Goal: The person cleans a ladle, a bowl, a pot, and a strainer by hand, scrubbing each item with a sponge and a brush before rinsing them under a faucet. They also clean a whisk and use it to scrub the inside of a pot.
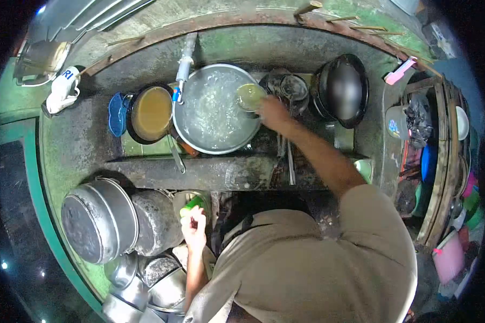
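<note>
My right hand [275, 114] grips the rim of a pale yellow-green bowl [248, 97] at the right side of a large round metal basin [179, 128]. Rippling water [215, 110] fills that basin. At the lower left, my left hand [194, 222] is closed round a small bright green, sponge-like piece [193, 203], held apart from the basin above the floor. A pipe with a blue-handled tap [182, 81] reaches over the basin's left rim. Stacked glassy dishes [295, 86] stand just beyond my right hand.
Left of the basin are a pan of brownish liquid [152, 114] and a blue dish [117, 114]. A dark wok [344, 91] leans at the right. Large metal pots [99, 219] crowd the lower left, below the concrete ledge [231, 172]. A wooden shelf [439, 161] stands right.
</note>
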`<state>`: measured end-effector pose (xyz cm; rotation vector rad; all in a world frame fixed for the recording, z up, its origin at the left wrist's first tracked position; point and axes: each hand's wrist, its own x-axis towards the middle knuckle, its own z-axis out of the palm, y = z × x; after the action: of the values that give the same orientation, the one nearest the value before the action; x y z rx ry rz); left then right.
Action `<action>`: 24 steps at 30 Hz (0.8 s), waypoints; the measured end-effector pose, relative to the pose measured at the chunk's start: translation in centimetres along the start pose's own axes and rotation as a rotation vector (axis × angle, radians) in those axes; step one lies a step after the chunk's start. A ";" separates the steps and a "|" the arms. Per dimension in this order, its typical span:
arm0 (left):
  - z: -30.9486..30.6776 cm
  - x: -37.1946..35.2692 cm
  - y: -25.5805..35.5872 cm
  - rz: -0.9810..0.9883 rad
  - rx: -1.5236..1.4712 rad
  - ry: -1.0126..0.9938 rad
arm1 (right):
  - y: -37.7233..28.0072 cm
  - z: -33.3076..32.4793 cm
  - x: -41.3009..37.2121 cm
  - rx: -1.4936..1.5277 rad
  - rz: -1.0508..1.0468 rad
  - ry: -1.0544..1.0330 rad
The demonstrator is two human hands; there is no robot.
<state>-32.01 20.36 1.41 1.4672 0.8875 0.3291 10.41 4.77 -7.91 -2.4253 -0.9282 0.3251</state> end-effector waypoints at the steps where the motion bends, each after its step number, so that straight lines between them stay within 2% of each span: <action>1: 0.1 0.3 1.0 -0.013 0.111 -0.053 | 0.5 -2.6 -1.3 -0.023 0.045 -0.086; 3: 0.9 0.9 0.4 0.015 0.096 -0.066 | 0.1 -7.8 -5.8 -0.031 -0.074 0.152; 5: 2.0 1.2 0.3 0.030 0.037 -0.086 | 1.8 -10.3 -9.3 -0.129 0.025 -0.028; 9: 3.7 1.3 0.0 -0.065 0.033 -0.117 | 4.0 -12.3 -15.4 -0.232 0.154 -0.080; 11: 4.8 1.0 0.2 -0.044 0.016 -0.121 | 6.1 -10.7 -17.2 -0.276 0.298 -0.142; 15: 5.9 0.1 0.5 -0.022 0.117 -0.134 | 8.8 -7.3 -17.9 -0.244 0.314 -0.185; 17: 6.3 -0.4 0.1 -0.044 0.078 -0.136 | 9.4 -6.1 -16.4 -0.173 0.567 -0.283; 20: 6.9 -1.4 -0.1 -0.054 0.101 -0.130 | 12.4 -1.5 -15.0 -0.104 0.686 -0.164; 22: 7.0 -2.3 0.1 -0.056 0.099 -0.126 | 12.8 -0.3 -14.9 -0.142 0.680 -0.157; 24: 7.2 -2.9 0.5 -0.068 0.097 -0.118 | 13.2 0.6 -14.4 -0.057 0.875 -0.143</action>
<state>-28.82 13.28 1.86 1.5257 0.8659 0.1485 6.80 -13.06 -15.04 -2.7584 0.1406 0.7838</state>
